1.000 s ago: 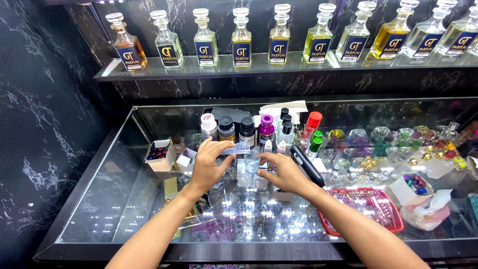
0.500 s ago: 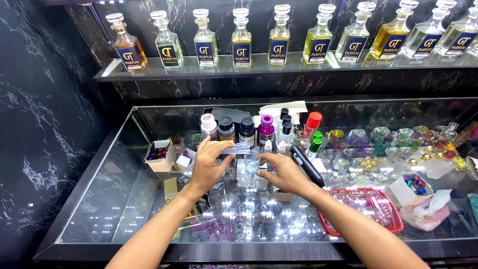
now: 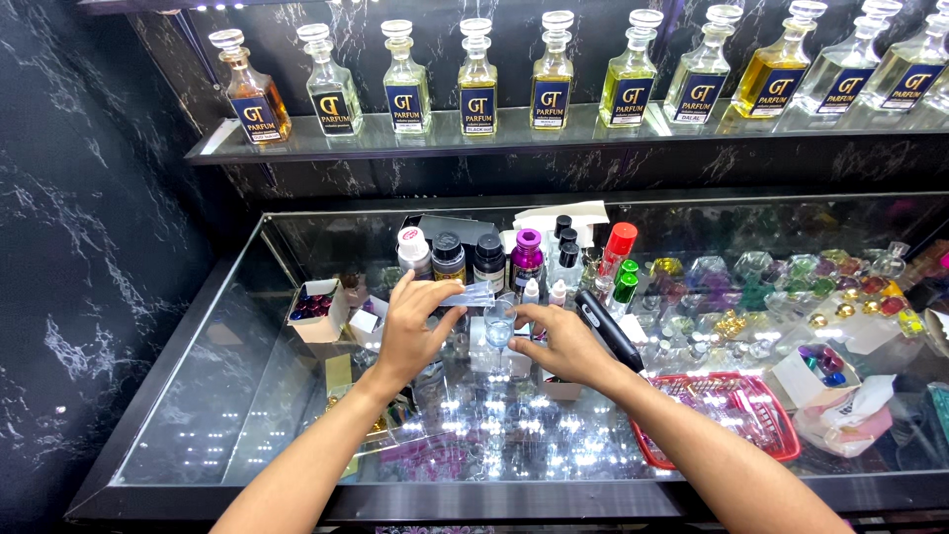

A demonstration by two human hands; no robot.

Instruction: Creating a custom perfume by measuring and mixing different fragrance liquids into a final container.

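A small clear glass bottle [image 3: 499,326] stands upright on the glass surface [image 3: 297,415], a little left of the scene's middle, its mouth open at the top. Just above and to its left, a clear plastic syringe [image 3: 469,295] lies nearly level, its tip pointing right toward the bottle's mouth.

No visible change between frames.

We have our left hand [image 3: 410,331] and right hand [image 3: 559,346] side by side on the glass counter [image 3: 247,415] — small bottle [image 3: 499,324] between them, basket [image 3: 736,415] right, decanters [image 3: 476,64] shelved behind.
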